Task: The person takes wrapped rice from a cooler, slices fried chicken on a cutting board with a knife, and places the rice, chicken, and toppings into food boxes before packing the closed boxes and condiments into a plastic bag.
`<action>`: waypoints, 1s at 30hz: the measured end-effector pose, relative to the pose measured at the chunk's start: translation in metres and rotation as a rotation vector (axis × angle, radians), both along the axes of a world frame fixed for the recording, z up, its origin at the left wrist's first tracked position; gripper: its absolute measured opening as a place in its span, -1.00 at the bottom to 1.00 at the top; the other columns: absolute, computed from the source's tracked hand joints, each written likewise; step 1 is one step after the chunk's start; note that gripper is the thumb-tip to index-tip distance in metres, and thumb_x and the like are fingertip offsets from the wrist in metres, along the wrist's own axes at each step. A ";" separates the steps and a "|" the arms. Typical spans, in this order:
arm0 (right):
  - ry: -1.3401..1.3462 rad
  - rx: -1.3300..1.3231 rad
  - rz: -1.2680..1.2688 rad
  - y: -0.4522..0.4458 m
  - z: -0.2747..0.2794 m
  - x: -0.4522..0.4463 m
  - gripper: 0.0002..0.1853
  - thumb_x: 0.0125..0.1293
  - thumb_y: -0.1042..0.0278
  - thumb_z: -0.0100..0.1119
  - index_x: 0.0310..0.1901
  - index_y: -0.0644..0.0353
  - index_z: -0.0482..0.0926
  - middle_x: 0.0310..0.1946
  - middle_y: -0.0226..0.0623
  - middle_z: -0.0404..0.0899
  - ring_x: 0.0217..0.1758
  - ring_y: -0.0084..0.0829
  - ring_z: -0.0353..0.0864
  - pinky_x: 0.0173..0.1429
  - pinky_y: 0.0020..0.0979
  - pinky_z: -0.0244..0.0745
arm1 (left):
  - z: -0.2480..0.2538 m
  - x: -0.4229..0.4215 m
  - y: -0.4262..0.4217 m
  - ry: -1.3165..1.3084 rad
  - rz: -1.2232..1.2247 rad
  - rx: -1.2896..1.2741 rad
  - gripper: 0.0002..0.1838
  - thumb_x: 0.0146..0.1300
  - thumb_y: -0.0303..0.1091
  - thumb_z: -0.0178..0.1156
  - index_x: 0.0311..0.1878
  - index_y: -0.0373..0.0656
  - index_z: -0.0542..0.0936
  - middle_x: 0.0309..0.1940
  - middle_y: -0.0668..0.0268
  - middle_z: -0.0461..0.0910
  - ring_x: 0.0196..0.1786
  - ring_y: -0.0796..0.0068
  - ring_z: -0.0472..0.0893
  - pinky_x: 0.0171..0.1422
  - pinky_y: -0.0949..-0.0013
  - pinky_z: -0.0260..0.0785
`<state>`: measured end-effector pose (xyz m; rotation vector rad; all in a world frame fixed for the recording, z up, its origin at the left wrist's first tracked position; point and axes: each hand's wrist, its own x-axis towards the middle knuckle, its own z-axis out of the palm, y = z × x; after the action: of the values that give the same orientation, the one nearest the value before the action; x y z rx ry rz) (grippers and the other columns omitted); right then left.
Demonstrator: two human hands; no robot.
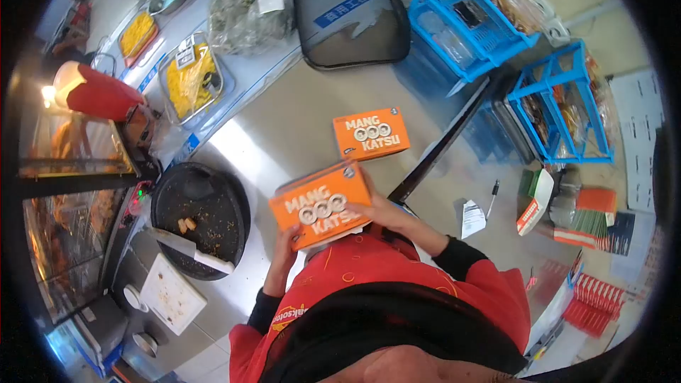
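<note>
An orange food box (319, 202) printed "MANG KATSU" is held between both of my hands, close in front of my red apron. My left hand (284, 248) grips its lower left side. At the right side, my right hand (374, 209) is wrapped round it, with fingers lying over the printed face. The box is tilted and looks closed. Just beyond it, a second orange box (372, 133) with the same print rests on the metal counter (273, 110), a little apart from the held one.
To the left, a knife (190, 250) lies across a round black tray (202, 206) with crumbs, near a white cutting board (172, 293). Blue baskets (474, 18) stand at the back right. A receipt (473, 218) and a pen (492, 198) lie on the right.
</note>
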<state>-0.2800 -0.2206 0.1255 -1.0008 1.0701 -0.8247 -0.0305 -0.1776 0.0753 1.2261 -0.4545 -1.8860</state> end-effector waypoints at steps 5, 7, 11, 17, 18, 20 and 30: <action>-0.069 0.128 -0.157 -0.055 0.053 -0.088 0.04 0.10 0.22 0.29 0.38 0.17 -0.32 0.36 -0.15 -0.06 0.41 -0.32 -0.03 0.41 -0.39 -0.06 | 0.048 -0.100 -0.097 -0.007 -0.128 -0.162 -0.36 0.14 -0.25 0.12 0.27 -0.14 0.16 0.10 0.30 0.38 0.11 0.48 0.41 0.06 0.40 0.33; 0.118 -0.017 -0.060 -0.083 0.033 -0.122 0.02 0.14 0.07 0.24 0.39 0.10 -0.34 0.36 -0.16 -0.07 0.41 -0.33 -0.01 0.39 -0.30 0.01 | 0.027 -0.128 -0.123 0.129 -0.167 -0.189 -0.45 0.18 -0.13 0.09 0.21 -0.14 0.29 0.10 0.33 0.42 0.16 0.47 0.37 0.18 0.33 0.22; 0.055 0.314 -0.009 -0.094 0.038 -0.150 -0.06 0.20 -0.03 0.13 0.40 -0.01 -0.32 0.37 -0.14 -0.08 0.41 -0.32 -0.03 0.38 -0.19 0.03 | -0.004 -0.144 -0.152 0.032 -0.136 -0.250 -0.44 0.19 -0.13 0.06 0.20 -0.22 0.26 0.10 0.26 0.42 0.19 0.43 0.36 0.31 0.34 0.08; 0.628 -0.119 0.228 0.034 0.051 -0.285 -0.10 -0.01 0.29 0.32 0.35 -0.08 0.01 0.29 -0.20 0.17 0.32 -0.19 0.19 0.31 -0.13 0.14 | 0.003 -0.143 -0.151 0.088 -0.134 -0.222 -0.46 0.22 -0.20 0.00 0.19 -0.33 0.24 0.11 0.16 0.40 0.15 0.32 0.42 0.28 0.30 0.17; 0.891 -0.202 0.296 0.065 0.044 -0.302 -0.06 -0.11 0.39 0.37 0.34 -0.06 0.06 0.25 -0.21 0.23 0.29 -0.19 0.24 0.28 -0.17 0.19 | 0.003 -0.142 -0.152 0.101 -0.136 -0.197 -0.47 0.23 -0.21 -0.01 0.19 -0.33 0.25 0.10 0.16 0.41 0.15 0.31 0.42 0.28 0.30 0.17; 1.242 0.066 0.349 0.106 0.039 -0.295 -0.10 -0.19 0.43 0.35 0.28 0.00 0.15 0.21 -0.20 0.26 0.19 -0.19 0.32 0.20 -0.27 0.29 | 0.007 -0.145 -0.151 0.111 -0.143 -0.179 -0.48 0.24 -0.22 -0.02 0.19 -0.34 0.25 0.09 0.15 0.42 0.14 0.31 0.42 0.28 0.31 0.18; 0.590 -0.052 -0.540 0.065 -0.035 -0.222 -0.79 0.14 0.36 0.08 -0.21 0.26 0.52 -0.27 -0.18 0.56 -0.16 -0.26 0.52 -0.10 -0.32 0.41 | 0.012 -0.144 -0.148 0.069 -0.167 -0.247 -0.33 0.32 0.10 -0.15 0.28 -0.27 0.17 0.22 0.19 0.30 0.29 0.33 0.26 0.39 0.26 -0.01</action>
<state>-0.5024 -0.1554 0.0906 -1.0403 1.8865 -1.0167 -0.1748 -0.3256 0.0868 0.9822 -0.7474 -1.9370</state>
